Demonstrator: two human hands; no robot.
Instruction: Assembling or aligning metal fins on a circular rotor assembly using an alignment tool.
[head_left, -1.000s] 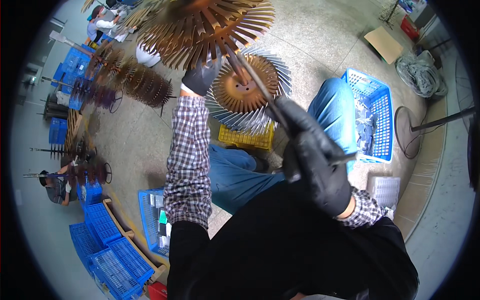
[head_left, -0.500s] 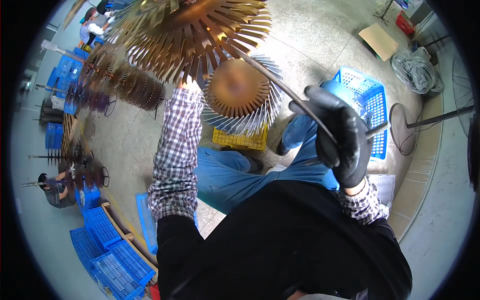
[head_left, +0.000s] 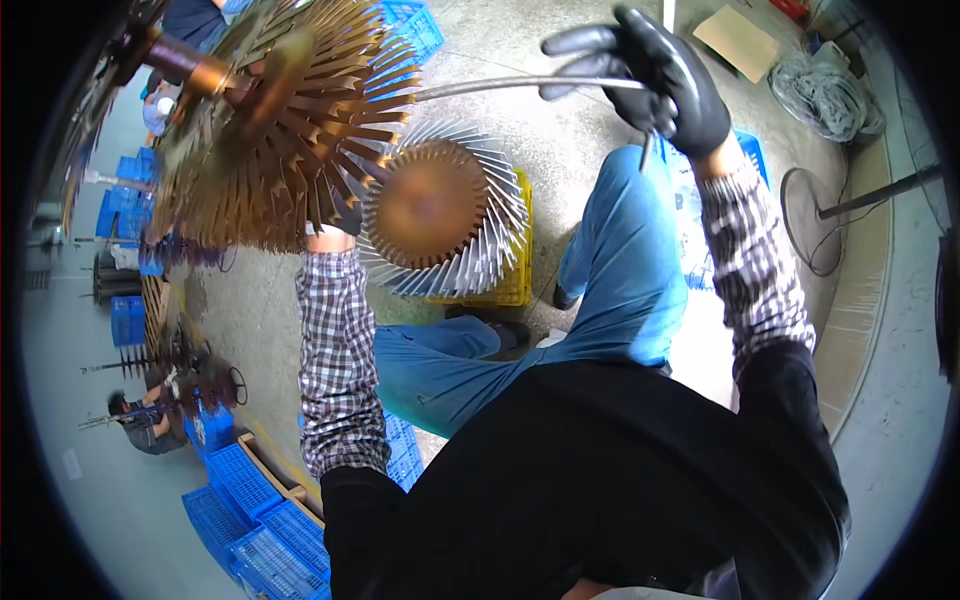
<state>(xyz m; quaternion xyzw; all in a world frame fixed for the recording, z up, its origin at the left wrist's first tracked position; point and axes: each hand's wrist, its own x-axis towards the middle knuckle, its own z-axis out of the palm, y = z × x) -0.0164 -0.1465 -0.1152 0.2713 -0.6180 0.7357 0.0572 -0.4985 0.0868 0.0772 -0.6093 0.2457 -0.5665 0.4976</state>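
In my right hand (head_left: 675, 90), in a black glove, is a thin grey metal rod (head_left: 500, 84). The thumb side and lower fingers close round the rod, while two fingers stretch out to the left. The rod's far end reaches the edge of a stack of brown discs with blade-like metal strips round them (head_left: 330, 130), at the upper left. My left hand (head_left: 343, 218) is at the lower edge of this stack, its fingers mostly hidden behind the blades. Just right of that hand stands another round bladed disc (head_left: 425, 200), brown in the middle with silvery strips round it.
A yellow crate (head_left: 515, 290) stands under the silvery disc. Blue crates (head_left: 245, 480) line the left, near a seated person (head_left: 145, 425). To the right are a blue crate (head_left: 750, 150), a fan stand (head_left: 880, 190), bundled clear plastic (head_left: 825, 95) and cardboard (head_left: 737, 42).
My right hand has moved up and away from my body, and the rod has swung from a steep slant to nearly level. The brown disc stack now appears further left.
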